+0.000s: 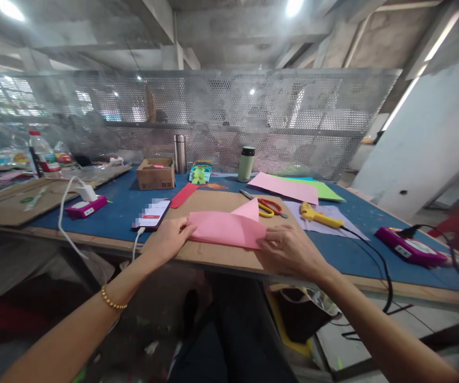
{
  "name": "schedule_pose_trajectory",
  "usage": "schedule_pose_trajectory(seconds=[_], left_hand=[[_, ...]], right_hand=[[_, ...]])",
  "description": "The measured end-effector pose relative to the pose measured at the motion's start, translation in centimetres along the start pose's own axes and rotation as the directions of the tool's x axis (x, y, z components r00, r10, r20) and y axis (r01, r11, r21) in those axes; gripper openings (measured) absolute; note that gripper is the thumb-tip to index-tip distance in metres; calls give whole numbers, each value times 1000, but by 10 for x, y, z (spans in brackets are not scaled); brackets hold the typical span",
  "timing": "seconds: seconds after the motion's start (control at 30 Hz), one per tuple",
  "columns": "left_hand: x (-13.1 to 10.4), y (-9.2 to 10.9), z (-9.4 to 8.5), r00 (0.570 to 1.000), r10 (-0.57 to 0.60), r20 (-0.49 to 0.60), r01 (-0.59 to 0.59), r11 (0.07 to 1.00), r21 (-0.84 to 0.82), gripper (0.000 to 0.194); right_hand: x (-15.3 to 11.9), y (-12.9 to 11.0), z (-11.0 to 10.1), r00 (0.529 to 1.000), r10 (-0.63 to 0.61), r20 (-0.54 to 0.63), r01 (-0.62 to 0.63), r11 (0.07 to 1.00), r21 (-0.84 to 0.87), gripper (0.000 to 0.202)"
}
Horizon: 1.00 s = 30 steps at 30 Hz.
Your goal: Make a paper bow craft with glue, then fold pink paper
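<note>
A folded sheet of pink paper [225, 229] lies over a brown cardboard sheet [209, 255] at the table's front edge. My left hand [170, 236] pinches the paper's left end. At its right end, the fingers of my right hand [287, 249] are closed on the paper. A pointed pink flap sticks up behind the fold. Just beyond it lie scissors with yellow handles [267, 211] and another pair with red handles [271, 204]. Left of the cardboard rests a phone [153, 214] with a white cable, beside a red paper strip [184, 196].
A yellow glue gun [319, 216] lies on pale paper at right, its black cord running to a purple power strip [410, 247]. Another purple power strip [86, 207] is at left. Farther back stand a cardboard box [156, 175], a steel flask [180, 154] and a green tumbler [246, 165].
</note>
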<state>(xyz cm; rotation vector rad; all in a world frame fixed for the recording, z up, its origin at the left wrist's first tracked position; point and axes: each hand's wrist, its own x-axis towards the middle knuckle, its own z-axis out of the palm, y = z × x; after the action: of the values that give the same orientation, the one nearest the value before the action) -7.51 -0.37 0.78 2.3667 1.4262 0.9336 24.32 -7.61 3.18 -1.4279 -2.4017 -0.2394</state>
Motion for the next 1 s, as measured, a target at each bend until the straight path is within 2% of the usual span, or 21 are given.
schedule_pose_trajectory(seconds=[0.2, 0.4, 0.6, 0.83, 1.0], left_hand=[[-1, 14, -2, 996, -91, -4, 91, 992, 84, 27], [4, 10, 4, 985, -170, -32, 171, 983, 70, 16], [6, 2, 13, 983, -171, -68, 177, 979, 101, 18], [5, 6, 16, 984, -162, -74, 172, 972, 161, 14], [5, 12, 14, 988, -150, -43, 156, 963, 218, 10]], right_hand=[[5, -4, 2, 996, 83, -9, -84, 994, -74, 34], [10, -15, -5, 982, 186, 21, -182, 975, -124, 29], [15, -25, -11, 978, 206, 24, -198, 962, -186, 26], [12, -21, 4, 976, 204, -69, -215, 952, -218, 28], [12, -19, 4, 970, 244, -18, -243, 954, -173, 27]])
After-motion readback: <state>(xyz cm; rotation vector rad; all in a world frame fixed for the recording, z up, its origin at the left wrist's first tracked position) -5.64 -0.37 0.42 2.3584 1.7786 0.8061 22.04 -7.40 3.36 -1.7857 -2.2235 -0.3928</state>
